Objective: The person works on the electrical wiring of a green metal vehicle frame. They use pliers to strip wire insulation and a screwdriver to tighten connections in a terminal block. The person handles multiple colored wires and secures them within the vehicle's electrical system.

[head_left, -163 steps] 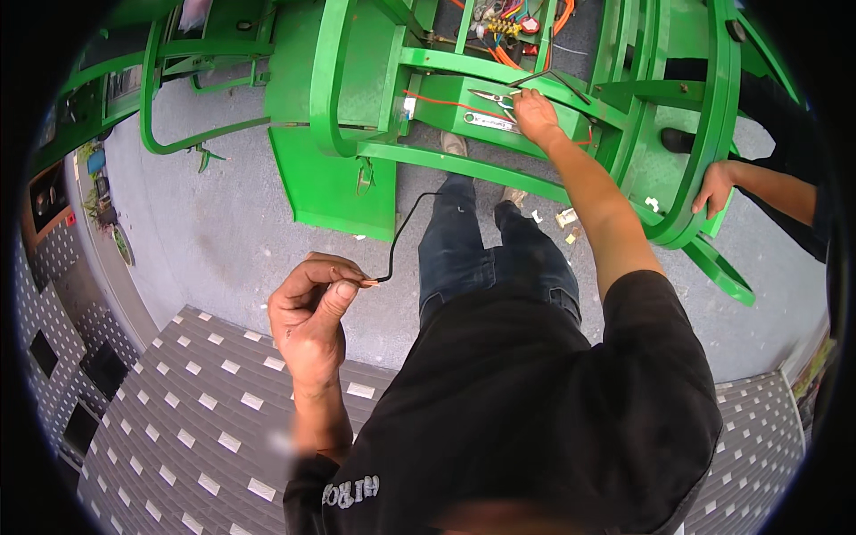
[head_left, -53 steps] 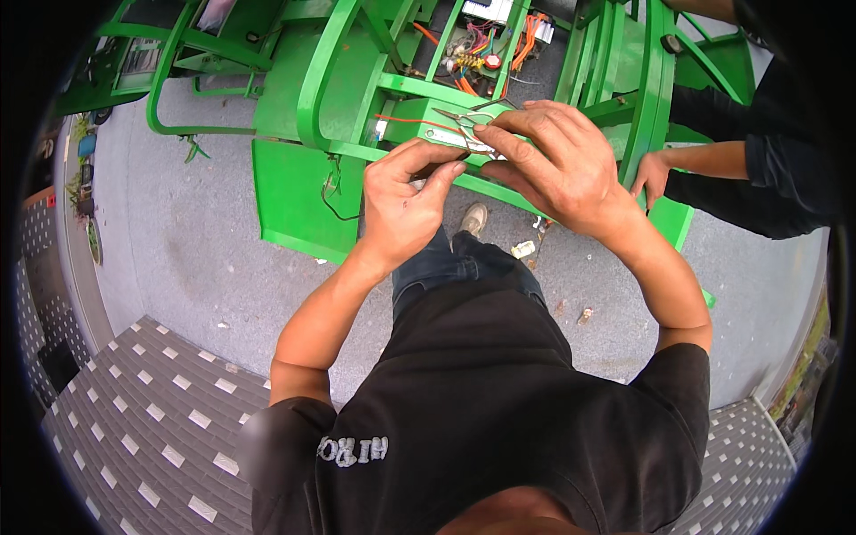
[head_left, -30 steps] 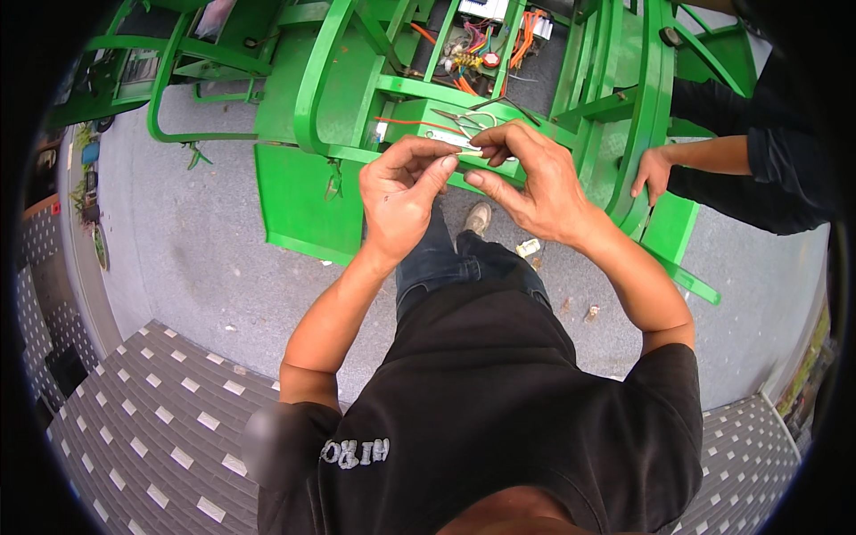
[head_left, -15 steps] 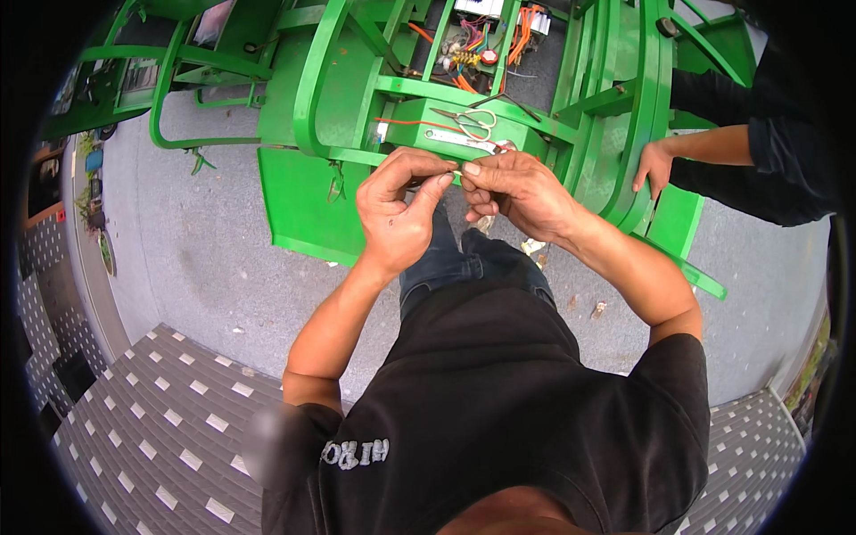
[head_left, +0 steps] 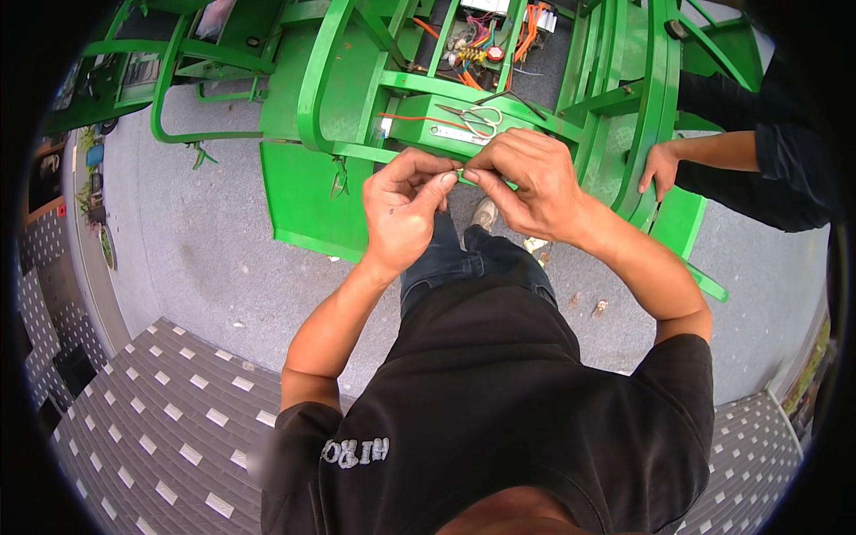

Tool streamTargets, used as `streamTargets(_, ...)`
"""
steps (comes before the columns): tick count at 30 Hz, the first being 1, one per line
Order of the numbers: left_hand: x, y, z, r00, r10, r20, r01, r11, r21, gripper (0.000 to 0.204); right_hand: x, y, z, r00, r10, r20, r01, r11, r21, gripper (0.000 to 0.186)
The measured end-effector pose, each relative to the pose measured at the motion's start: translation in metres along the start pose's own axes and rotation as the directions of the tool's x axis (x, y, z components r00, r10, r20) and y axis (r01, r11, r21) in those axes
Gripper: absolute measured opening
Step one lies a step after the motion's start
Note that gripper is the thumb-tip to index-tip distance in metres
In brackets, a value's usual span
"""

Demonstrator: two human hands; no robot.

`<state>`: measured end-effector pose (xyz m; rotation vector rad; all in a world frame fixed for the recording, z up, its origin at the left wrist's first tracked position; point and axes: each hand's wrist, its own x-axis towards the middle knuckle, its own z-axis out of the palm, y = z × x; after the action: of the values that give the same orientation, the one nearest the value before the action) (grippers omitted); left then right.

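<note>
Small pale piece: a tiny sliver of it [head_left: 460,171] shows between the two sets of fingertips, in front of the green ledge; too little is exposed to tell what kind of part it is, or whether a wire runs into it.
Left hand [head_left: 399,212]: thumb and forefinger brought together in a pinch on the piece's left end; the other fingers curl in behind.
Right hand [head_left: 535,183]: fingertips and thumb close on the right end; the rest of the hand arches loosely, back upward.
Feel: probably very light, and easy to drop or lose sight of; stiffness is hard to judge while the fingers cover it.
Hold: a fingertip pinch at each end seems best — lightly, leaving the middle in view.
Green ledge [head_left: 412,134]: just beyond the hands; it carries scissors [head_left: 471,113] with pale handles, a flat silver spanner [head_left: 456,135] and a red-orange wire [head_left: 415,118]; the scissors' blades point left.
Green rail [head_left: 352,151]: a hard edge running close by the fingertips; knuckles could knock it.
Co-worker's hand [head_left: 660,169]: on the frame at the right, well apart from both working hands.
Room: widest toward the black shirt [head_left: 473,392] and over the grey floor [head_left: 205,241] to the left; tighter ahead, among the green bars.
</note>
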<state>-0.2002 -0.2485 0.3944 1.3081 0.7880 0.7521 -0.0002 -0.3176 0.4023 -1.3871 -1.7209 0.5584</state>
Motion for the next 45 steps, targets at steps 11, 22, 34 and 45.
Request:
streamTargets(11,-0.001,-0.009,-0.014,0.990,-0.139,0.024,0.140,0.989,-0.043,0.008,-0.003,0.004,0.007,0.998,0.049,0.050,-0.044,0.995,-0.088,0.034)
streamTargets(22,0.015,0.002,-0.012,1.000,-0.030,-0.007,0.031,0.997,0.077,0.005,0.015,0.015,0.010,0.989,0.105,0.108,-0.124,0.976,0.177,0.015)
streamTargets(34,0.056,-0.001,-0.039,0.954,-0.280,0.106,0.281,0.960,0.003,0.005,0.042,0.035,0.017,0.987,-0.158,0.008,0.153,0.936,-0.316,0.034)
streamTargets(45,0.140,0.019,-0.082,0.957,-0.158,0.245,0.133,0.984,0.117,0.006,0.115,0.036,0.022,0.940,0.328,0.096,-0.341,0.910,0.236,0.014)
